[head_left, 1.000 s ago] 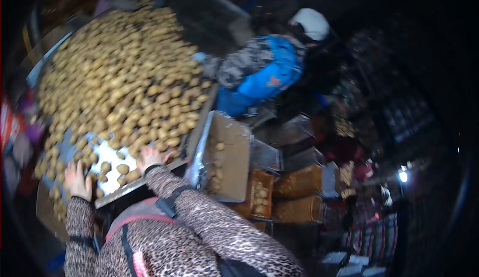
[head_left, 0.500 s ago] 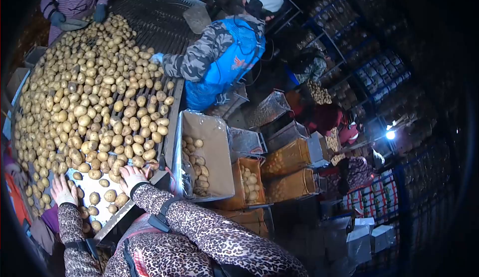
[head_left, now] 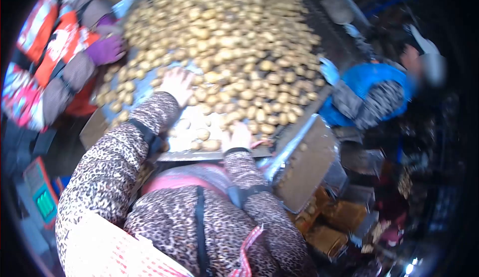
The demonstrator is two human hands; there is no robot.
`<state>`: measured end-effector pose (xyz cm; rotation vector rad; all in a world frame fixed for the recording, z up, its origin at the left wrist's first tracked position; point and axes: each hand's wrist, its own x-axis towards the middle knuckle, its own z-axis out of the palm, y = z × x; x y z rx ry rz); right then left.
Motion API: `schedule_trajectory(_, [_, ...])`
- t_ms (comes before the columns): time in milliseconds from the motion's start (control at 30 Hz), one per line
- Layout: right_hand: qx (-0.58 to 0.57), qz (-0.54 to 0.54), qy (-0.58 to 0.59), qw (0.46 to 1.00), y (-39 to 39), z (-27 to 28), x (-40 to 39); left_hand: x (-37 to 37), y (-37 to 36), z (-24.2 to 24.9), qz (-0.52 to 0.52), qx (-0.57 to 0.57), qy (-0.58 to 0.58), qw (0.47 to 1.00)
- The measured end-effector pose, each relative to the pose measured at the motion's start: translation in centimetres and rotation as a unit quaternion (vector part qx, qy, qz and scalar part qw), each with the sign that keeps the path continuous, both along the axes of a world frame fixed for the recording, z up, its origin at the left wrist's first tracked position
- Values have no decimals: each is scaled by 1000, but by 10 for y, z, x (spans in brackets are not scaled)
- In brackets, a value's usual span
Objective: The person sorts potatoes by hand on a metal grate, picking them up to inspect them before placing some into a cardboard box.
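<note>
A wide heap of potatoes [head_left: 234, 42] covers the sorting table, whose pale metal surface [head_left: 192, 115] shows near me. My left hand [head_left: 178, 84] reaches into the near left of the heap, palm down with its fingers stretched out, against potatoes. Closer to the table's front edge, my right hand [head_left: 239, 136] lies low beside other potatoes, blurred but with its fingers extended. A few loose potatoes [head_left: 202, 134] rest on the bare metal between my hands. Neither hand visibly grips a potato.
At the left, a co-worker's purple-gloved hand [head_left: 107, 50] is beside the heap. Another co-worker in a blue vest [head_left: 371, 90] stands at the right side. A lined cardboard box [head_left: 309, 165] stands off the table's right corner, with orange crates [head_left: 327, 234] beyond.
The view has swung left, bringing the purple-gloved co-worker into sight. My left hand has moved farther forward into the potatoes; my right hand remains near the front edge.
</note>
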<state>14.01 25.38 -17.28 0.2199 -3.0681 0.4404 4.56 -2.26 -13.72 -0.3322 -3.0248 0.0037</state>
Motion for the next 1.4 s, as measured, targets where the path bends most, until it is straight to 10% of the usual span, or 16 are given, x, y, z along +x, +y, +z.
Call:
schedule_trajectory(167, [-76, 6, 76, 994, -4, 13, 5, 104, -25, -2, -91, 35, -10, 995])
schedule_trajectory(267, [-85, 10, 91, 992, -5, 9, 7, 128, -41, 15, 23, 50, -43, 998])
schedule_trajectory(500, [-77, 1, 56, 995, -5, 17, 12, 86, 38, 75, -19, 147, -83, 985])
schedule_trajectory(567, [-82, 10, 57, 995, -4, 15, 13, 65, 79, 14, -79, 153, 59, 983])
schedule_trajectory(900, [-308, 104, -16, 946, 25, 27, 0, 91, -2, 33, 67, -79, -106, 989])
schedule_trajectory(1100, [-243, -76, -129, 958, 16, 141, -123, 148, 32, 46, 34, 36, -76, 996])
schedule_trajectory(1267, [147, 119, -40, 981, -3, 74, -155, 157, 18, 42, -19, 101, -57, 993])
schedule_trajectory(1300, [186, 148, -240, 941, -36, 108, -150, 153, 10, 41, -5, 103, -43, 994])
schedule_trajectory(1400, [208, 294, -139, 922, -76, 69, -90, 116, -4, 53, -27, 130, -1, 991])
